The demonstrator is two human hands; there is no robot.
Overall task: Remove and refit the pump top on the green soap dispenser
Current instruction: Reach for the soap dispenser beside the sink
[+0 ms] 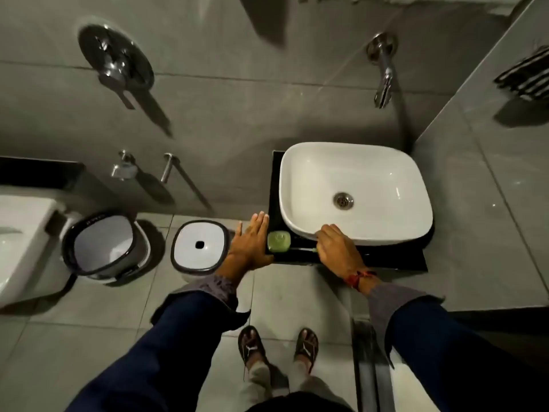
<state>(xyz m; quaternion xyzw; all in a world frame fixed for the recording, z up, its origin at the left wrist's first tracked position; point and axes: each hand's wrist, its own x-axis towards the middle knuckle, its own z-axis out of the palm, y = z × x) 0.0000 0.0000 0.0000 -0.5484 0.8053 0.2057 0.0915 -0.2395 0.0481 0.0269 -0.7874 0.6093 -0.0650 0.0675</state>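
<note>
The green soap dispenser (pixel 278 241) stands at the front left corner of the black counter (pixel 395 260), seen from above with its squarish top showing. My left hand (pixel 251 245) lies flat against the bottle's left side, fingers straight and together, thumb under its near edge. My right hand (pixel 335 248) is to the right of the bottle at the basin's front rim, fingers curled down. A thin tube (pixel 301 249) with a green end runs out from under this hand toward the bottle; the pump head itself is hidden by the hand.
The white basin (pixel 297 179) fills most of the counter, with a wall spout (pixel 384 72) above it. On the floor to the left stand a white lidded bin (pixel 200 246) and a pedal bin (pixel 104 245). A toilet (pixel 17 233) is at far left.
</note>
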